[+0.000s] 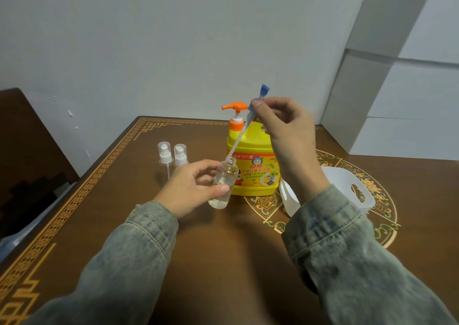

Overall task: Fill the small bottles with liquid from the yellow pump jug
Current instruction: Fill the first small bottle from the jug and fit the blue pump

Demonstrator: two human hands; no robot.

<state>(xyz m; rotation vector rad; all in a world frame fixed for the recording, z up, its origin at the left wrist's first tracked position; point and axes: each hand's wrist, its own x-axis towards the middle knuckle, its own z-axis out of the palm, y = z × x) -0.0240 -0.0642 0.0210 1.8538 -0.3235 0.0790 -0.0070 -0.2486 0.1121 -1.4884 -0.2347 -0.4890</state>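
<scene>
Fingers (221, 188) of the left hand (191, 190) grip a tilted open bottle (223, 185) above the desk (223, 237), before the yellow jug (250, 165). Right hand (285, 130) pinches a dropper (244, 128), tip at the bottle's mouth. Two capped bottles (171, 154) stand far left; a white basket (347, 188) sits right.

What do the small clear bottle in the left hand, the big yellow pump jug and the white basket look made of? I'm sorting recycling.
Small clear bottle: transparent, glossy, liquid visible through it; plastic or glass, cannot tell. Big yellow pump jug: opaque, slightly shiny, moulded handle, so probably plastic. White basket: matte, translucent-looking wall with a cut-out handle, likely thin plastic.
</scene>
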